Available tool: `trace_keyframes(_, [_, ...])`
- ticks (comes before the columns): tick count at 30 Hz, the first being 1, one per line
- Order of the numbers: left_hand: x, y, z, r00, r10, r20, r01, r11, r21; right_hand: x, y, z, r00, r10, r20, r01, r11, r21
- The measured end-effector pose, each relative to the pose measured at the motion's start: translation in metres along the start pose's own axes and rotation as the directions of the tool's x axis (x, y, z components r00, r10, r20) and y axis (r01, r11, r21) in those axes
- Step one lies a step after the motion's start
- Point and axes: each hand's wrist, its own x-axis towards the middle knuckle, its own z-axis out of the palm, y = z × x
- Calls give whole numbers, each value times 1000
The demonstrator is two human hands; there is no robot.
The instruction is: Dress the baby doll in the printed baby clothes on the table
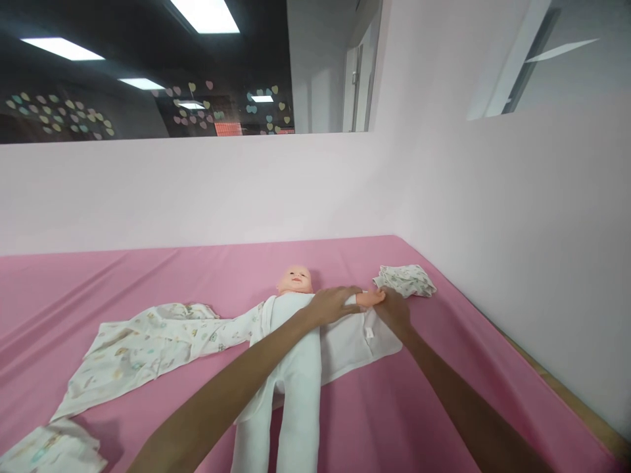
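Note:
A baby doll [300,341] with a white cloth body lies on its back, head toward the wall. My left hand [336,305] is closed round the doll's arm at the edge of its white sleeve, just above the bare forearm [367,299]. At the end of that arm, my right hand [395,309] grips the doll's small hand, its fingertips partly hidden. The white inside of a baby shirt [352,348] is spread beneath this arm. On the other side, the shirt's printed sleeve [231,330] covers the doll's other arm, and its printed panel [142,345] lies flat.
Beyond my right hand sits a folded printed cloth [407,280]. Another bunched printed cloth [54,450] is at the near left corner. A pink sheet [197,401] covers the surface, bordered by white walls [197,197] behind and on the right. Above is a window [148,72].

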Motion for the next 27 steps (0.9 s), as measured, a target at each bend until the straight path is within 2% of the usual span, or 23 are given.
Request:
trace_keyframes(4, [6,-6,3,993,-102,63,94,988,120,7,12,-17,997,78,5,-78,990,116])
trace_keyframes(11, [11,-3,8,974,-71,216,34,985,169,-8,11,-18,997,59,-50,-47,976,211])
trace_keyframes(19, [12,-1,0,944,-56,325,53,998,19,-18,-4,-20,993,-49,-104,63,988,139])
trace_keyframes(24, [11,-1,-2,937,10,350,7,999,-46,-21,-4,-20,993,-63,-98,68,997,45])
trace_keyframes(27, [13,-2,1,943,-2,333,12,999,-30,-26,-7,-19,991,-72,-110,75,997,22])
